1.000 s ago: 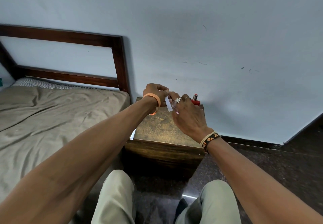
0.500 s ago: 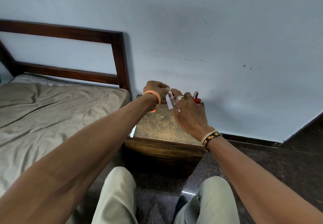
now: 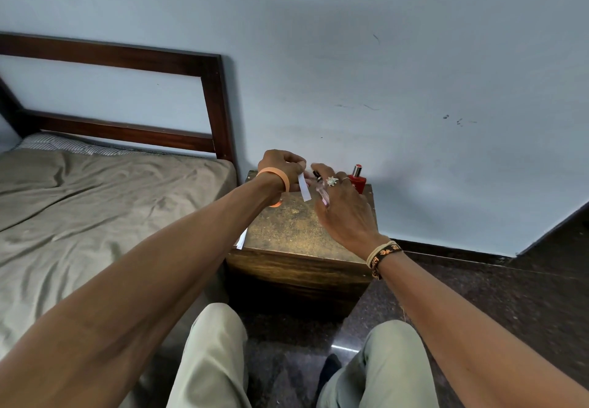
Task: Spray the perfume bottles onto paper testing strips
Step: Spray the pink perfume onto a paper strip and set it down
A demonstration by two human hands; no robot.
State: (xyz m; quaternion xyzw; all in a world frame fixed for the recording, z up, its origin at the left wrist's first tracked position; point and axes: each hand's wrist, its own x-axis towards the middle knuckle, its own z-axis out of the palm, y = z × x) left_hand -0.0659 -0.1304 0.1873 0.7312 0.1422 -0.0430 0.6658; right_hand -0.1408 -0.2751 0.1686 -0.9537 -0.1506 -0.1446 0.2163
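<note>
A wooden bedside cabinet is standing beneath both hands. The left hand is pinching a white paper strip, which is hanging down from its fingertips. Just right of the strip, the right hand is gripping a slim clear perfume bottle with its nozzle end near the strip. A red perfume bottle is standing beyond the right fingers, untouched.

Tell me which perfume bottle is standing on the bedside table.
The red bottle at the table's back right corner. The other, a slim clear bottle, is held in the right hand.
</note>
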